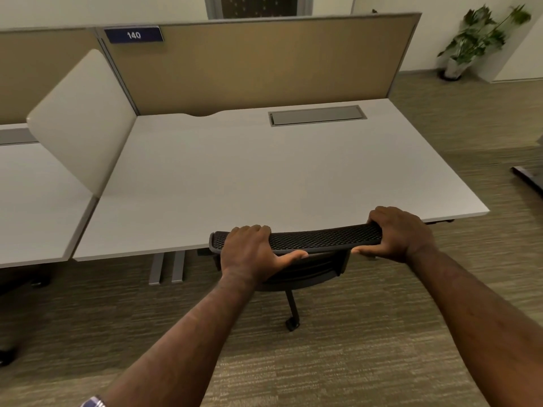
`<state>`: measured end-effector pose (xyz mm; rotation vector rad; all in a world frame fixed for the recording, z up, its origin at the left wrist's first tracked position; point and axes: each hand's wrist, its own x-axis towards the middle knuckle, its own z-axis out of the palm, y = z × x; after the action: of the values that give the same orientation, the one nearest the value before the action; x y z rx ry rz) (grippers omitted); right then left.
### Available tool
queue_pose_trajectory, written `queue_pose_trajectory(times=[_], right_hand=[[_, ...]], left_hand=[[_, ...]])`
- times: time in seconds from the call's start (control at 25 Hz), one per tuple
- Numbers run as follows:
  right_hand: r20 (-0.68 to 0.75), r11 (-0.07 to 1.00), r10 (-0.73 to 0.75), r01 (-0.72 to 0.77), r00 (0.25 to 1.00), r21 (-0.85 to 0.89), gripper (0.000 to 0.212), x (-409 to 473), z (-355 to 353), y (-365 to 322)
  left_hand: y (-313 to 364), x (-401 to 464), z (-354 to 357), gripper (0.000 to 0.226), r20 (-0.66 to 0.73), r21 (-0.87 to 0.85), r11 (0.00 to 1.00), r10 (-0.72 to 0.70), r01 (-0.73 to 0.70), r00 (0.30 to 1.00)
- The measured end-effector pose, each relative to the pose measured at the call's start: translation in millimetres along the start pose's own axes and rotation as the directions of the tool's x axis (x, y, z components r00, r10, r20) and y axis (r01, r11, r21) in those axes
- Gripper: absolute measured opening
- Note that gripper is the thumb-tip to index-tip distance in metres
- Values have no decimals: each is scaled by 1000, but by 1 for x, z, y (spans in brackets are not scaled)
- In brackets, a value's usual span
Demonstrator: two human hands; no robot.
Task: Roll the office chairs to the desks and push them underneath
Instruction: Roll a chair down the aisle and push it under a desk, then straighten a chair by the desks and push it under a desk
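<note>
Grey-brown carpet (338,362) carries the desk (264,177) (bare top) — chair castor (291,324) touching it.

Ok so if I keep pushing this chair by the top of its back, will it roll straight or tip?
The chair likely rolls easily: a caster shows on low carpet. Pushing high could tilt it slightly. Left hand and right hand, spread wide, should keep it straight.

Even, soft indoor light, moderately bright; source not visible. No hard shadows: only a dim band under the desk (264,177) edge and darkness at lower left. Desk top shows a mild, dull sheen, no glare. Wide-angle bending curves the partition (258,63) and the desk edges. Plant (482,36) at upper right smeared; carpet (338,362) streaky. Centre fairly sharp.
</note>
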<state>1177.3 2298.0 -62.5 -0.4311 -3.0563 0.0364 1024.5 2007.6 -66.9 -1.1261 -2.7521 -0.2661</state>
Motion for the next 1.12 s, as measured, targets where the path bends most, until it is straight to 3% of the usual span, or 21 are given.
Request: queue_pose_trajectory(times=[0.36,0.56,0.84,0.96,1.12], right_hand=[[-33,1000,28,-28,999,9,106,-10,-9,-24],[-30,996,-77,78,997,33,112,-6,-21,-73],[-84,930,-365,361,927,-66,113,53,-37,-221],[-100,888,-460,454,882,-78,103,69,-35,-299],[-79,770,-636,625,767,-128,88,78,-11,-433]], left_hand=[[-12,2,-16,95,172,-8,1000,-10,12,985],[-63,-24,-33,104,154,-3,996,-92,94,984],[-186,-117,-79,104,22,58,964,-263,261,965],[-239,-169,-91,103,-3,68,942,-330,329,944],[-328,-273,-102,106,33,43,862,-507,505,862]])
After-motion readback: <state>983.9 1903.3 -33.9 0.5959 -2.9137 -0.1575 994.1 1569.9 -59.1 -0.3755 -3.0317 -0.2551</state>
